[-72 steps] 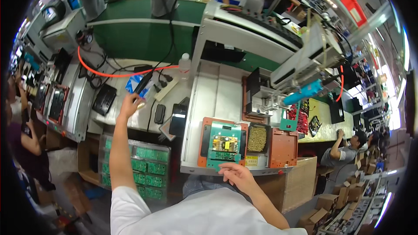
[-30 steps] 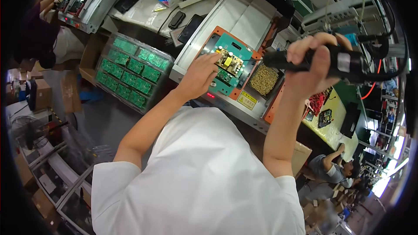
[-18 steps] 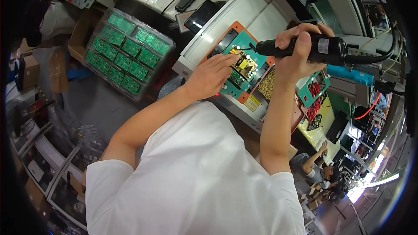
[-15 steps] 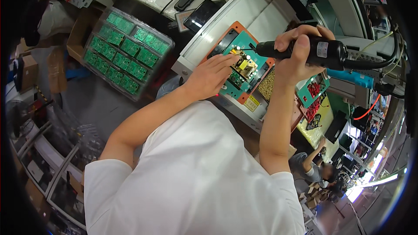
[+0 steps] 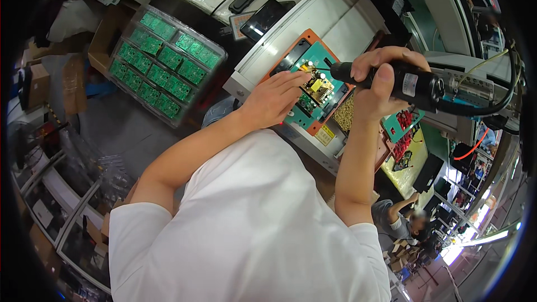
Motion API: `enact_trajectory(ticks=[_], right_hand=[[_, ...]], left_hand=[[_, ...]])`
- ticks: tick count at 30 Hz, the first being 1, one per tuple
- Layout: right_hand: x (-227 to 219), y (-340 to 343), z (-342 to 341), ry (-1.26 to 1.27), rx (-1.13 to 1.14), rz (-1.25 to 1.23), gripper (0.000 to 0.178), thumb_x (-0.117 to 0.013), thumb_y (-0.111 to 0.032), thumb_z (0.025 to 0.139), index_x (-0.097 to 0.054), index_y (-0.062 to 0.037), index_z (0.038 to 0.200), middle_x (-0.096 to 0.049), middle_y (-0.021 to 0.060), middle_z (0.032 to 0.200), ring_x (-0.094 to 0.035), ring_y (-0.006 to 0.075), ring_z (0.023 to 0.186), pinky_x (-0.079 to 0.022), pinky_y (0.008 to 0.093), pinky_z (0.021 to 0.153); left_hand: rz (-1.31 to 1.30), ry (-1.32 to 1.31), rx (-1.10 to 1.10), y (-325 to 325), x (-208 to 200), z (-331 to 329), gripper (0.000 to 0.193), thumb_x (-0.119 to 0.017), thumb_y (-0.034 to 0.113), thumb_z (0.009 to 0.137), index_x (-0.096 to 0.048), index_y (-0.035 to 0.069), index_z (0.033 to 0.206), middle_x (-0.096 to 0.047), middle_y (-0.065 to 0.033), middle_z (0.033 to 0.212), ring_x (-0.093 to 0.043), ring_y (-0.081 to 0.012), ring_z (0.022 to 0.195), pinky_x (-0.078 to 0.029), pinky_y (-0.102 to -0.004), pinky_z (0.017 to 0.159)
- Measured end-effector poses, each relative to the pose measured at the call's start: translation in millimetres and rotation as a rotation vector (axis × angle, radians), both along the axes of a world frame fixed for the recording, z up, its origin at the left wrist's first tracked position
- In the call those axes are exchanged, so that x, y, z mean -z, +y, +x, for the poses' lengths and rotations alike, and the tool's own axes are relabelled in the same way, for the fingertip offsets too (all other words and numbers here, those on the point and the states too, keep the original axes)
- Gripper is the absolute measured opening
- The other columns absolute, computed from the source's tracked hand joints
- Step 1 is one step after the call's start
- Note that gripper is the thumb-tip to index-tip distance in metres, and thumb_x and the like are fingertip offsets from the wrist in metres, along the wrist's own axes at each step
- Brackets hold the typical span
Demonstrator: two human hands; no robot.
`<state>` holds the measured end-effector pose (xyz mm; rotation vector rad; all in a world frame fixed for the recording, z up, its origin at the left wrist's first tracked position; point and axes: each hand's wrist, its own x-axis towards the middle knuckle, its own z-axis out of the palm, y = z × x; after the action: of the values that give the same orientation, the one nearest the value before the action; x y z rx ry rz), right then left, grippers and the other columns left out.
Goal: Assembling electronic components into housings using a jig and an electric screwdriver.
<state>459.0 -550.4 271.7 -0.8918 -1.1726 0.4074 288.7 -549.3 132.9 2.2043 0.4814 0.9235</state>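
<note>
In my right hand (image 5: 381, 81) is a black electric screwdriver (image 5: 415, 85), held almost level with its thin bit pointing left over the work. The bit's end is near a yellow-and-black circuit board (image 5: 318, 90), but I cannot tell whether it touches. That board sits in a teal and orange fixture (image 5: 311, 50). My left hand (image 5: 273, 98) lies with fingers stretched out, their tips at the board's left edge. Green circuitry shows beside the fingers, and the hand hides part of the fixture.
A clear tray (image 5: 193, 92) of green boards stands at left. Small brass-coloured screws (image 5: 344, 114) lie right of the fixture. Further right is a second teal fixture (image 5: 394, 126) with red parts. A phone (image 5: 264, 19) lies behind the machine edge. A co-worker (image 5: 400, 221) sits at lower right.
My right hand and the screwdriver have shifted slightly down and right, the tool's rear end dipping. My left hand keeps its place on the board. The whole view has moved a little.
</note>
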Motion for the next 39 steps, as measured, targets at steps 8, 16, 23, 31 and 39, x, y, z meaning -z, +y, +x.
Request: enact_trajectory(ticks=[8, 16, 23, 31, 39], right_hand=[[-3, -2, 1, -0.007, -0.046, 0.034, 0.045, -0.074, -0.018, 0.089, -0.044, -0.0106, 0.121, -0.054, 0.0110, 0.083, -0.053, 0.0184, 0.051, -0.047, 0.0335, 0.044], [3, -8, 8, -0.189, -0.206, -0.004, 0.036, -0.074, -0.020, 0.091, -0.045, -0.0060, 0.108, -0.054, 0.0116, 0.076, -0.051, 0.0168, 0.050, -0.047, 0.0327, 0.046], [-4, -12, 19, -0.102, -0.171, -0.048, 0.045, -0.077, -0.028, 0.088, -0.047, -0.0070, 0.115, -0.056, 0.0098, 0.075, -0.053, 0.0178, 0.054, -0.048, 0.0328, 0.051], [0, -6, 37, 0.015, -0.174, -0.102, 0.046, -0.075, -0.032, 0.088, -0.048, -0.0087, 0.118, -0.052, 0.0070, 0.071, -0.051, 0.0186, 0.053, -0.044, 0.0338, 0.050], [-19, -14, 31, -0.051, -0.096, -0.064, 0.061, -0.067, -0.049, 0.091, -0.042, -0.0076, 0.127, -0.049, 0.0072, 0.073, -0.050, 0.0183, 0.051, -0.044, 0.0353, 0.049]], left_hand=[[0.014, 0.004, -0.018, -1, 2, 4, 0.013, -0.068, 0.003, 0.084, -0.059, 0.004, 0.093, -0.057, -0.0104, 0.138, -0.054, -0.0276, 0.126, -0.045, -0.0418, 0.104], [0.015, -0.048, -0.041, -2, 3, 12, 0.019, -0.074, 0.005, 0.079, -0.058, 0.004, 0.090, -0.059, -0.0101, 0.135, -0.057, -0.0281, 0.124, -0.048, -0.0415, 0.101], [0.014, -0.079, -0.063, -14, 2, 33, 0.019, -0.075, 0.004, 0.078, -0.060, 0.004, 0.091, -0.060, -0.0087, 0.135, -0.058, -0.0288, 0.122, -0.049, -0.0408, 0.099], [0.005, -0.092, -0.056, -13, 5, 37, 0.018, -0.074, 0.003, 0.078, -0.061, 0.003, 0.091, -0.060, -0.0086, 0.135, -0.058, -0.0287, 0.122, -0.050, -0.0407, 0.100], [0.037, -0.083, -0.048, -12, 3, 32, 0.019, -0.075, 0.002, 0.076, -0.062, 0.003, 0.090, -0.059, -0.0104, 0.135, -0.057, -0.0297, 0.123, -0.050, -0.0415, 0.098]])
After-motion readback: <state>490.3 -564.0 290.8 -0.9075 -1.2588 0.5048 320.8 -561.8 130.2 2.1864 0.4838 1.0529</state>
